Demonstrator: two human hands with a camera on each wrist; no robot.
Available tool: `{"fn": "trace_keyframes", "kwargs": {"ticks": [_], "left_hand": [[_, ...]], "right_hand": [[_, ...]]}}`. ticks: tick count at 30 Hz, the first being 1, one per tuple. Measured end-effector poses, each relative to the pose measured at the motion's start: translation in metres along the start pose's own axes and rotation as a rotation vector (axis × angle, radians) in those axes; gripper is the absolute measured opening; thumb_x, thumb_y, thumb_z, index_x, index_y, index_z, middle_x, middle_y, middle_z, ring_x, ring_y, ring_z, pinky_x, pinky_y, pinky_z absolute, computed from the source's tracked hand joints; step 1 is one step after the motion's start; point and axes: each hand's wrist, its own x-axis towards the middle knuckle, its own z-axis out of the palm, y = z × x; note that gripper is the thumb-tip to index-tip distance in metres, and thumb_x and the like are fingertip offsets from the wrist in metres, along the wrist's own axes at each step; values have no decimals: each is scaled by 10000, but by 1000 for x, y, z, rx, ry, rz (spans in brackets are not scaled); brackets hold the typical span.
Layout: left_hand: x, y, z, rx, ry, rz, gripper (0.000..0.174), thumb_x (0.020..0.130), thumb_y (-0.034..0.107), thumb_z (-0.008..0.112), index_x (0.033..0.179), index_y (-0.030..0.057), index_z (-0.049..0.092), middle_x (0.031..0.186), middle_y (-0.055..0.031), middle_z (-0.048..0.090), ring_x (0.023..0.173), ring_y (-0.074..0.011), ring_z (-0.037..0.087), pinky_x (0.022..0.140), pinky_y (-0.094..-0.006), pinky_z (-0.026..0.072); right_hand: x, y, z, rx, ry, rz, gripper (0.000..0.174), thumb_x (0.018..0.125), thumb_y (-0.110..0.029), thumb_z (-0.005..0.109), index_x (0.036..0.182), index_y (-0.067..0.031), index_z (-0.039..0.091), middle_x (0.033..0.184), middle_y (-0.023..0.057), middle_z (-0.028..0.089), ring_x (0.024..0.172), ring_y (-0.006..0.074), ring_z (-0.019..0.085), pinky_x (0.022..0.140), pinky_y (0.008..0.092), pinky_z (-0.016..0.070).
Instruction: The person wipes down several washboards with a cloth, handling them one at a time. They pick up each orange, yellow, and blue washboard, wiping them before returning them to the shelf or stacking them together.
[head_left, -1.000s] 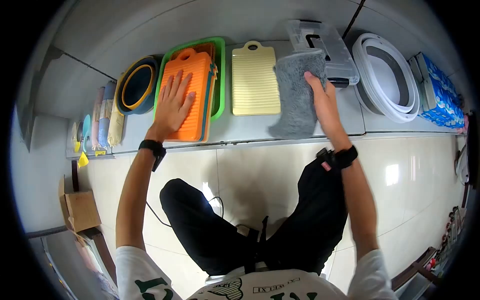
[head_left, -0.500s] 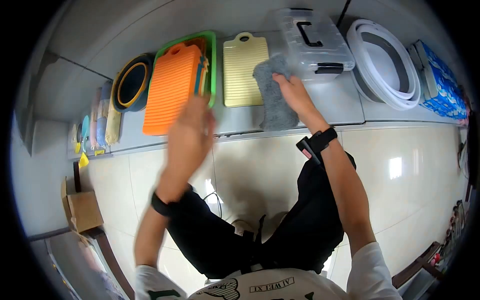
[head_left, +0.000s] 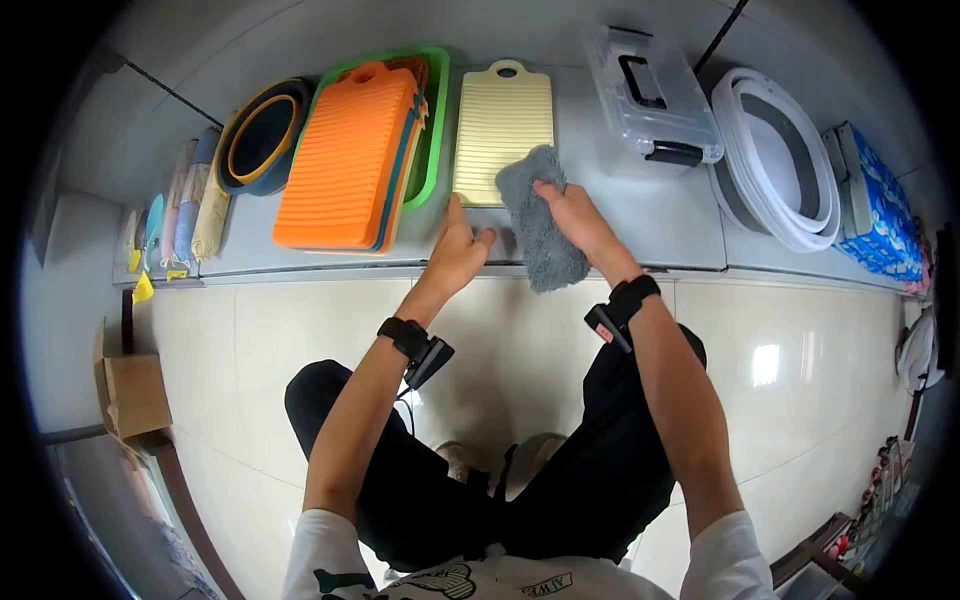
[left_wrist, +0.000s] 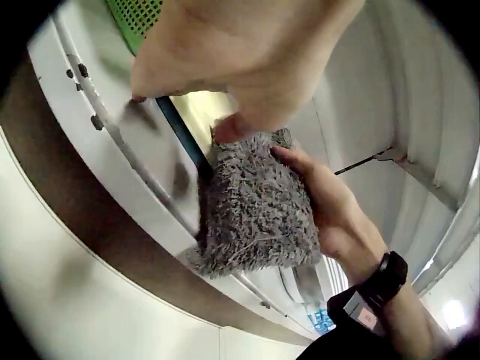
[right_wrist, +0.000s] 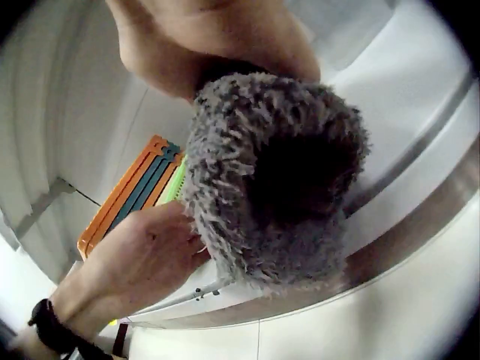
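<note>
Where the grey cloth (head_left: 538,220) fills the right wrist view, it hides the fingers of the right hand (head_left: 572,208); the left wrist view shows them curled round the cloth's far edge, gripping it. The cloth lies on the grey ledge (head_left: 650,215), covering a corner of the yellow washboard (head_left: 503,120), its lower end overhanging the front edge. Left hand (head_left: 457,250) rests just beside it, fingers loose, holding nothing. Orange washboard (head_left: 345,160), clear lidded box (head_left: 650,90) and white basin (head_left: 775,165) lie alongside.

We face a grey surface (head_left: 650,215) over glossy floor tiles (head_left: 820,330).
Grey wall (head_left: 300,30) behind its far edge; cardboard box (head_left: 130,395) past its left end.
</note>
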Motion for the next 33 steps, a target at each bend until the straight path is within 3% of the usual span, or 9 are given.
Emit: {"fn": "trace_keyframes", "kwargs": {"ticks": [8,13,17,21,22,23,27,30,33], "left_hand": [[-20,27,-5,-508,70,120,815,1004,132,578,1610,-96,84,1550,-256,429,1475,-318,407,1207,-385,339],[-17,52,-18,-1118,-20,41,792,1023,130,600,1588,-85,88,1438,-220,520,1376,-293,506,1173,-444,409],[-20,67,-18,-816,-27,-42,917,942,357,753,1566,-63,228,1299,-155,623,1165,-204,613,958,-334,508],[-17,49,-7,-619,-306,-58,666,950,342,736,1430,-52,494,1274,-156,653,1081,-187,668,823,-324,582],[-18,44,-6,-458,-307,-8,465,985,258,675,1358,-6,589,1308,-128,657,1104,-192,685,830,-330,618],[-23,46,-3,-456,-312,-10,465,985,258,675,1358,-6,589,1308,-128,657,1104,-192,685,830,-330,618],[-34,53,2,-413,-275,-89,462,999,187,584,1428,21,533,1311,-125,645,1136,-216,674,871,-354,634],[-43,60,-2,-534,-288,4,513,1011,165,543,1503,53,453,1371,-129,600,1192,-226,647,899,-375,621],[-57,71,-12,-555,-306,54,549,1019,148,498,1555,103,389,1412,-133,558,1251,-229,607,967,-407,587]], "right_hand": [[-15,-10,6,-221,66,-98,571,1008,-415,550,1090,142,644,1007,287,721,980,433,688,877,448,501],[-18,-8,-1,-51,121,-70,541,1004,-405,570,1123,115,657,993,220,730,934,351,697,862,417,508],[-24,-9,-10,83,64,-54,532,999,-406,586,1187,85,663,973,144,710,914,266,676,873,376,506],[-37,-10,-12,-102,157,-146,557,1007,-411,577,1228,96,648,1001,174,715,948,317,674,919,370,500],[-27,4,-12,-342,369,-338,565,1014,-415,569,1245,95,640,1019,200,721,965,353,670,944,376,495],[-21,17,-14,-583,582,-523,573,1020,-420,561,1262,94,633,1037,227,726,983,389,666,969,382,490],[-22,11,-6,-432,542,-461,585,1028,-424,552,1321,80,604,1193,313,684,1105,461,642,1021,413,476],[-64,-29,11,-187,97,-303,604,1033,-398,556,1399,82,537,1398,361,554,1293,499,549,1088,445,439],[-73,-26,26,-244,106,-416,607,1010,-347,597,1447,65,511,1463,319,525,1337,485,518,1117,446,415]]}}
